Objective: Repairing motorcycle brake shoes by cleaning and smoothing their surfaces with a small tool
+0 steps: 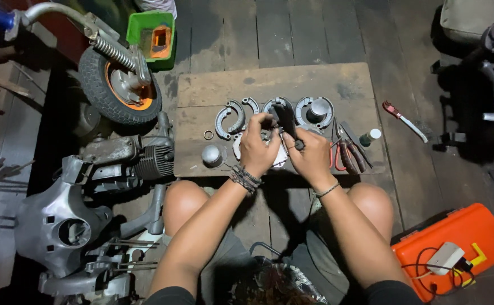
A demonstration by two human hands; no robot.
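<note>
Both my hands meet over a round pale metal plate point(281, 160) lying on a wooden board point(292, 85). My left hand point(257, 148) presses its fingers down on a small part at the plate's centre, which the fingers hide. In my right hand point(309, 155) is a black-handled tool point(288, 124), its handle pointing away from me toward the curved brake shoes point(231, 117). A grey metal cap point(211, 154) sits just left of my left hand.
Pliers with red grips point(346, 155) and a small bottle point(369, 136) lie right of my hands. A dismantled scooter point(111, 164) with a wheel point(117, 85) fills the left. A green box point(152, 35), an orange toolbox point(456, 240) and a red-handled tool point(403, 120) lie around.
</note>
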